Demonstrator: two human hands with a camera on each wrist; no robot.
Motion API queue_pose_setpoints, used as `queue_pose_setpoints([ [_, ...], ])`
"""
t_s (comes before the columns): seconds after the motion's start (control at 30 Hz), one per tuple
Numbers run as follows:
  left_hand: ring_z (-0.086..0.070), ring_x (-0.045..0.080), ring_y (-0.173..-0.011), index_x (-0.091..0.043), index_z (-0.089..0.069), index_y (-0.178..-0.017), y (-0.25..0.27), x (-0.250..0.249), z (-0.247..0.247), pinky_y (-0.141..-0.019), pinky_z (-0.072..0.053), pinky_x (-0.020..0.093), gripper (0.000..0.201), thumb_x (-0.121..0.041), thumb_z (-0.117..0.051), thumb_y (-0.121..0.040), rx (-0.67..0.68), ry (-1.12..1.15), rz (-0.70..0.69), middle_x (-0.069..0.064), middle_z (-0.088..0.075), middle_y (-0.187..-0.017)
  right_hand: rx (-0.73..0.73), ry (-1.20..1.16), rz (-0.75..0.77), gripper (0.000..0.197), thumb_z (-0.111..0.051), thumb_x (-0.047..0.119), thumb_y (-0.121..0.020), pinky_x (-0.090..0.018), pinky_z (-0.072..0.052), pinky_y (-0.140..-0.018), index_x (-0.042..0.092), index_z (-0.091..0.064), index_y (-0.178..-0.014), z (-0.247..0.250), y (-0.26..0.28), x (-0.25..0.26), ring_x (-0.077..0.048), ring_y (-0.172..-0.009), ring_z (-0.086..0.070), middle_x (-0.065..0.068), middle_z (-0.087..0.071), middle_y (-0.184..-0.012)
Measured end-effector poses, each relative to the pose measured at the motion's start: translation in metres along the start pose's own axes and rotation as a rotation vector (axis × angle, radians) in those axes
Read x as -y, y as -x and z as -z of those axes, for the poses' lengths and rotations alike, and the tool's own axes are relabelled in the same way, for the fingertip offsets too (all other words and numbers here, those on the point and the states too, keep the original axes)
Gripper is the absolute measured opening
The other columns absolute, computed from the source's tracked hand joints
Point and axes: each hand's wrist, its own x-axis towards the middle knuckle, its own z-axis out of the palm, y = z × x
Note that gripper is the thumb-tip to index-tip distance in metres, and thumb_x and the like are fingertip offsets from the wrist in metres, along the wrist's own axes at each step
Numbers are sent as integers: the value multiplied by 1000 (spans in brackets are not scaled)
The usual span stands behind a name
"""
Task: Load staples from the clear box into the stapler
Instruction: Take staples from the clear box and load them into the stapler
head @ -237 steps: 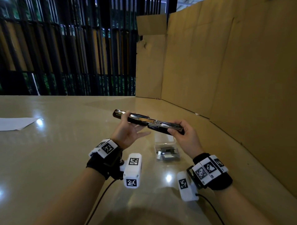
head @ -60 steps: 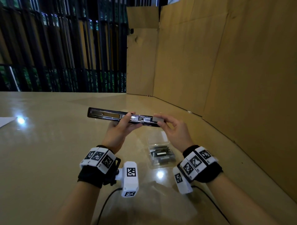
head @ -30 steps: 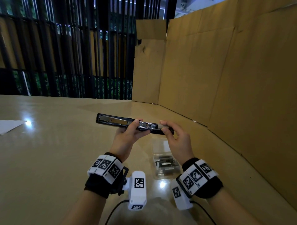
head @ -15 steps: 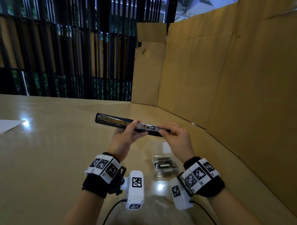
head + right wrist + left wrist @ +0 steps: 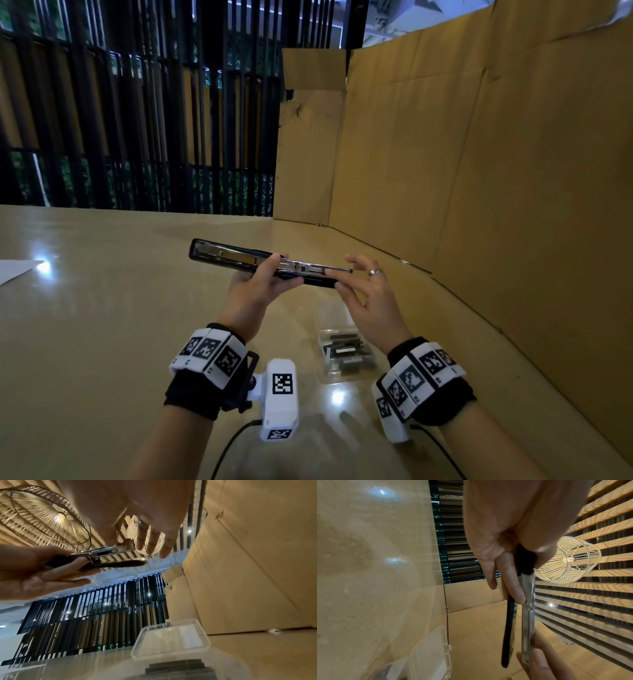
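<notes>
The left hand (image 5: 255, 291) grips the opened stapler (image 5: 260, 265) above the worktop (image 5: 102, 308) while the right hand (image 5: 371, 301), fingers spread and released, touches its metal magazine, so the loading step looks underway, and next comes reaching into the clear box (image 5: 346, 353) below for staples.

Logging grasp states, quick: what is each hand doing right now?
Left hand: holds the opened stapler above the table.
Right hand: open, fingers spread at the stapler's right end, gripping nothing.
</notes>
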Motion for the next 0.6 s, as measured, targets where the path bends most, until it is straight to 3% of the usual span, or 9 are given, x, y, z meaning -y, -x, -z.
queue_pose_setpoints([
  [0.1, -67, 26, -84, -3, -62, -82, -1, 2, 0, -78, -57, 26, 18, -12, -50, -92, -6, 35, 6, 18, -67, -87, 40, -142, -38, 31, -54, 22, -86, -21, -34, -97, 34, -57, -114, 3, 2, 3, -12, -113, -40, 6, -40, -123],
  [0.17, -70, 19, -75, -4, -63, -79, -3, 3, 1, -82, -58, 29, 20, -13, -51, -92, -17, 48, 17, 11, -71, -78, -8, -263, -111, 28, -53, 20, -89, -18, -37, -97, 37, -55, -112, 9, 1, 8, -10, -112, -42, 6, -40, -122],
  [0.3, -71, 14, -69, -4, -63, -80, -5, 2, 4, -83, -57, 28, 20, -14, -51, -92, -42, 31, 21, 11, -70, -80, -82, -181, -333, 22, -49, 17, -90, -19, -45, -85, 21, -62, -107, 23, -8, 4, -10, -98, -47, -2, -46, -113],
  [0.33, -71, 13, -67, -4, -62, -80, -6, 2, 4, -81, -57, 26, 19, -14, -51, -92, -56, 36, 19, 12, -69, -81, -24, -116, -375, 20, -50, 15, -89, -15, -44, -75, 18, -63, -104, 26, -10, 1, -8, -90, -48, -1, -49, -107],
  [0.4, -72, 12, -64, -2, -61, -80, -8, 1, 5, -79, -57, 25, 19, -14, -51, -92, -83, 53, 21, 12, -68, -82, 252, 38, -426, 17, -50, 12, -89, -11, -40, -62, 16, -64, -99, 27, -11, -7, -7, -80, -49, 6, -53, -94],
  [0.5, -72, 12, -62, -1, -61, -81, -10, 2, 6, -80, -57, 26, 18, -14, -52, -91, -96, 60, 33, 12, -68, -81, 701, 212, -426, 17, -54, 10, -87, -17, -43, -75, 12, -67, -97, 20, -8, -17, -10, -87, -54, -2, -65, -104],
  [0.6, -72, 14, -63, -1, -62, -82, -10, 2, 5, -80, -58, 26, 19, -15, -52, -91, -92, 41, 46, 14, -68, -81, 886, 330, -421, 17, -59, 9, -84, -26, -48, -82, 8, -69, -98, 10, -5, -21, -13, -86, -57, -8, -69, -102],
])
